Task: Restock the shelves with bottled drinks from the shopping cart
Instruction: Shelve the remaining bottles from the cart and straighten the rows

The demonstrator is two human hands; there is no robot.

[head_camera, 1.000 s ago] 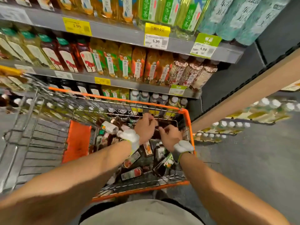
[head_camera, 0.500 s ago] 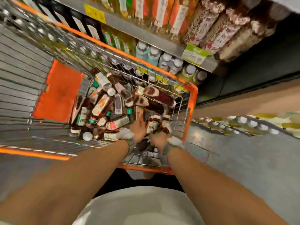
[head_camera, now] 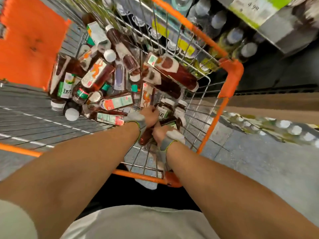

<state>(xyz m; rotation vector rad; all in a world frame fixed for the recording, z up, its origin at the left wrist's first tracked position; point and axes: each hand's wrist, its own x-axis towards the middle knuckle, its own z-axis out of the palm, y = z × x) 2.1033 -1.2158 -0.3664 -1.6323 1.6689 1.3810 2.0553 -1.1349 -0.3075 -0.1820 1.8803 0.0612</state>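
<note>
The wire shopping cart (head_camera: 230, 80) with an orange rim holds several dark bottled drinks (head_camera: 174, 73) lying in a heap. Both my hands are deep in its near right corner. My left hand (head_camera: 148, 115) curls its fingers over a white-labelled bottle (head_camera: 163, 113) among the pile. My right hand (head_camera: 161, 133) grips a dark bottle with a green label (head_camera: 170, 123) that lies slanted under both wrists. The fingertips of both hands are hidden among the bottles.
An orange seat flap (head_camera: 29, 40) closes the cart's left end. Beyond the cart's far wall, a low shelf (head_camera: 283, 37) carries white-capped bottles (head_camera: 248, 50) and a green price tag (head_camera: 253, 7). Blurred bottles (head_camera: 276, 128) lie at the right above grey floor (head_camera: 259, 169).
My view has tipped down from the shelves into the cart. Both hands have dropped from the cart's top to the bottles at its bottom and closed on them.
</note>
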